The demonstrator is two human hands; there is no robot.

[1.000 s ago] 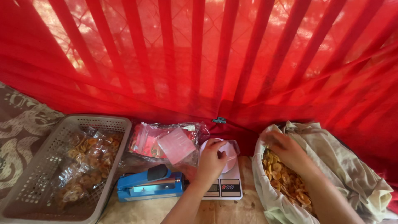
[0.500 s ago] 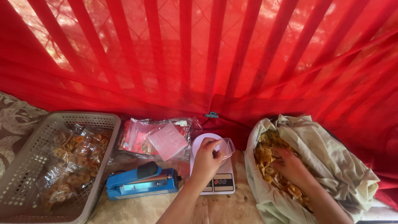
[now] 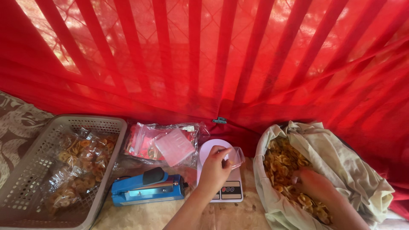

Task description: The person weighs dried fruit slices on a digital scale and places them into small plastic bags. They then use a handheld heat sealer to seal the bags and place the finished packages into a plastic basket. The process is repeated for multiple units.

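Here the left hand (image 3: 213, 170) pinches a small clear pouch (image 3: 235, 156) open over the white kitchen scale (image 3: 219, 179); it could slip or tip. The right hand (image 3: 313, 183), curled among banana chips (image 3: 283, 166) in the cloth-lined sack (image 3: 341, 170), may scatter some in transit.

Blue sealer (image 3: 147, 191), red curtain (image 3: 213, 55)

the right hand (image 3: 313, 185) is sunk among the chips in the cloth sack (image 3: 362, 179), so its fingers are hidden and its grasp cannot be told. both forearms run off the bottom edge. the grey basket (image 3: 25, 170) is cut off at the left and bottom edges. the left hand (image 3: 215, 170) covers part of the scale (image 3: 226, 189); its display is too small to read
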